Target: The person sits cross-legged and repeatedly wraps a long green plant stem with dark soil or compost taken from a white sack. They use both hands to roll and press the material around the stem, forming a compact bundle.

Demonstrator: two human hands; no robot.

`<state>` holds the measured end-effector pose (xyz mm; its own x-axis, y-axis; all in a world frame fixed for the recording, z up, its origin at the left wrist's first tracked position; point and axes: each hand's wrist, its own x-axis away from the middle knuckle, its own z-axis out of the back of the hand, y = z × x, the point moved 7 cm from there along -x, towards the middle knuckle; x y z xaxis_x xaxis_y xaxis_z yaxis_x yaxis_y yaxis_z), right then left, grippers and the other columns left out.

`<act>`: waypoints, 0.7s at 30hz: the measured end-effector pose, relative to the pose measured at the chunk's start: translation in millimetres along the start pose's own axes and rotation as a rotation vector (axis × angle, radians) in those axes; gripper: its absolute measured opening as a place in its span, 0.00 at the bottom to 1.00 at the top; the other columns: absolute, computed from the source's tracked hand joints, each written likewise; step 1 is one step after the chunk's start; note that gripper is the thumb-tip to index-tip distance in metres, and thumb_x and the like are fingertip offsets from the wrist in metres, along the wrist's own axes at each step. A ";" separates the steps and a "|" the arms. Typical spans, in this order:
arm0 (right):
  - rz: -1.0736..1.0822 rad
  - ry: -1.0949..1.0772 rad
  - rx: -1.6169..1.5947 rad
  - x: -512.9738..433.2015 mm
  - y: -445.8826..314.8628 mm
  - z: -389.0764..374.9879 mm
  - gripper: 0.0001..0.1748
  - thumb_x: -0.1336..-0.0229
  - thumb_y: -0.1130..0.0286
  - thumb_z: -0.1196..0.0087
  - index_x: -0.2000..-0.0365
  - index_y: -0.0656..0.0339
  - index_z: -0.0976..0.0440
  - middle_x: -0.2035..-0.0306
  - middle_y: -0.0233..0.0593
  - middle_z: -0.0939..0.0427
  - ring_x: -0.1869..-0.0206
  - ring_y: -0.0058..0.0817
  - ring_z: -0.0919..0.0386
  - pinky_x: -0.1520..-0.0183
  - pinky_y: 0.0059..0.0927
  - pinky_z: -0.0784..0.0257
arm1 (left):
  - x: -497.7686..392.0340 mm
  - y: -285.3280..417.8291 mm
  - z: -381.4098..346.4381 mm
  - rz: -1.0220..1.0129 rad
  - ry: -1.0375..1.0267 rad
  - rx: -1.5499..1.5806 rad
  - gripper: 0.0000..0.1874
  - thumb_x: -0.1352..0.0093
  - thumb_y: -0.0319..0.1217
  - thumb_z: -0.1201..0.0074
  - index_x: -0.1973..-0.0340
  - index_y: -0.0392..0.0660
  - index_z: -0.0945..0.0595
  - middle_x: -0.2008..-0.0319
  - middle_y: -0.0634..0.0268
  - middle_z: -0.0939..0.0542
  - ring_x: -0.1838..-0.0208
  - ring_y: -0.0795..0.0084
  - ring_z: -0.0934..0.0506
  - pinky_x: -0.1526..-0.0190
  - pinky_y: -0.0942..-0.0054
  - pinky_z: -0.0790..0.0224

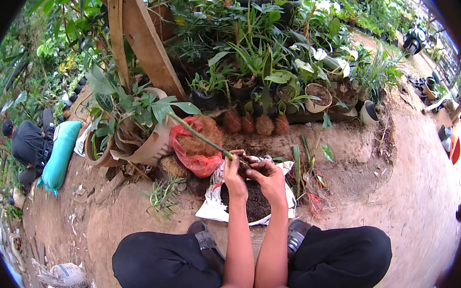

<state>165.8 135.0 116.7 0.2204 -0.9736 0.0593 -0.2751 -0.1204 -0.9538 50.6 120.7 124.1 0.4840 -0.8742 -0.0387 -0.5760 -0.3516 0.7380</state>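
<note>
My left hand grips a long green plant stem near its lower end. The stem slants up to the left and bears broad green leaves at its top. At the dark, soil-covered base of the plant, my right hand pinches with thumb and fingers; the fingers partly hide that base. Both hands are held over dark soil on an opened white sack. Left of the hands, a red plastic bag holds brown coconut fibre.
Several fibre-wrapped root balls stand in a row beyond the sack. Large plastic pots and a wooden post are at left. Cut leaves and red string lie right. A person sits far left beside a turquoise sack.
</note>
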 end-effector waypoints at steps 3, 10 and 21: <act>0.076 0.038 0.182 3.2 -4.7 -3.0 0.08 0.50 0.78 0.33 0.70 0.68 0.21 0.70 0.33 0.19 0.65 0.18 0.24 0.58 0.22 0.28 | -2.0 0.8 -3.8 0.075 0.070 0.190 0.23 0.23 0.50 0.63 0.65 0.41 0.29 0.74 0.62 0.29 0.69 0.68 0.27 0.63 0.71 0.32; 0.144 -0.084 0.183 6.6 9.4 -33.4 0.06 0.50 0.78 0.35 0.72 0.70 0.22 0.72 0.34 0.19 0.66 0.17 0.25 0.56 0.24 0.29 | -3.2 19.3 30.0 -0.035 0.365 0.069 0.31 0.26 0.60 0.63 0.77 0.45 0.38 0.83 0.67 0.37 0.81 0.73 0.35 0.77 0.71 0.37; -0.206 0.078 0.404 -13.8 63.8 18.3 0.19 0.42 0.66 0.38 0.56 0.70 0.23 0.66 0.39 0.17 0.66 0.21 0.22 0.60 0.25 0.26 | -34.8 11.1 94.1 -0.097 0.255 -0.499 0.31 0.32 0.55 0.45 0.82 0.40 0.30 0.86 0.73 0.33 0.83 0.83 0.37 0.81 0.79 0.49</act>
<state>162.2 144.3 49.6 0.1571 -0.9509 0.2667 0.1574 -0.2425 -0.9573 -34.6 115.7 70.2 0.6987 -0.7154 -0.0037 -0.1703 -0.1714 0.9704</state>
